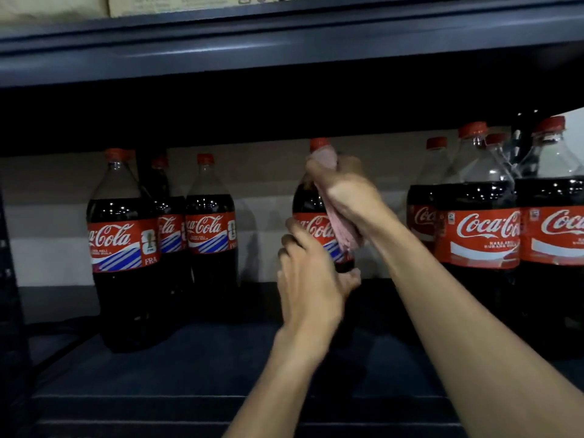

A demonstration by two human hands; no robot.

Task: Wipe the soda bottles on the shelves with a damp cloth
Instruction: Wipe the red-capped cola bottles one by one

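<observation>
The Coca-Cola bottle (304, 200) being cleaned stands upright near the middle of the dark shelf (189, 358), apart from the cluster of bottles on the left (123, 248) and the cluster of bottles on the right (480, 235), which gives both hands room to work around it. The left hand (308, 279) grips the bottle low on the body, fingers curled over the red label and thumb wrapping round the near side. This looks like a bracing hold, so the tall bottle neither tips nor spins under the rubbing. The right hand (350, 191) clutches the pink cloth (344, 230), pressing its upper end round the neck just under the red cap while the loose end hangs down past the label. That grip suits wiping the narrow neck and shoulder, where dust would tend to settle. The hands are close, one above the other on the same bottle, not touching each other. The upper shelf (221, 58) hangs low over the caps, which may be why the arms reach in from below. The neighbouring bottles appear to await their turn, though whether any are already wiped cannot be told.
</observation>
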